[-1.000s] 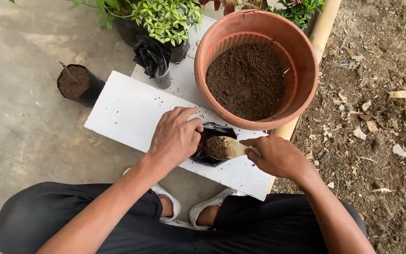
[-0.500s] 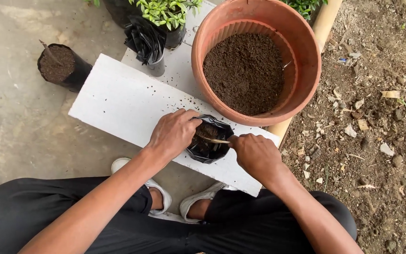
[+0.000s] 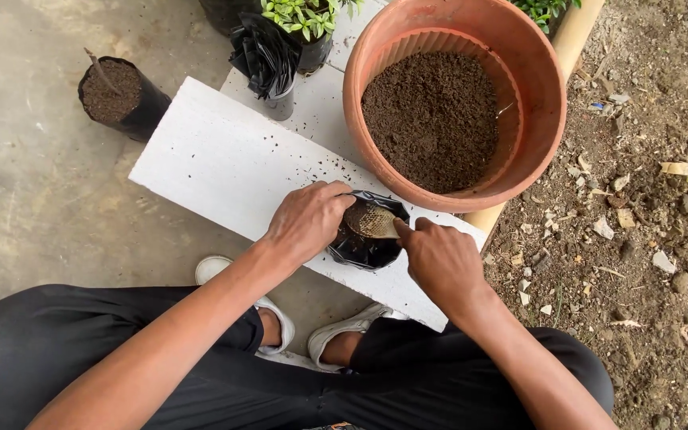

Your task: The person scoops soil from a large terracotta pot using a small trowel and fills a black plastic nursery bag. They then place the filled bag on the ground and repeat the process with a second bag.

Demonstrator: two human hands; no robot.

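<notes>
A small black nursery bag (image 3: 366,245), just below the terracotta pot (image 3: 539,103) on the white board (image 3: 224,167), is gripped at its rim by the left hand (image 3: 306,220), while a soil-dusted scoop (image 3: 369,220) is held over its mouth by the closed right hand (image 3: 439,261).

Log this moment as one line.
left hand: grips black grow bag | right hand: holds scoop over bag | terracotta pot: soil

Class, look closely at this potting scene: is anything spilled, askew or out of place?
Yes: dark soil crumbs lie scattered over the white board, mostly between the terracotta pot and the small black bag that the left hand steadies.
</notes>
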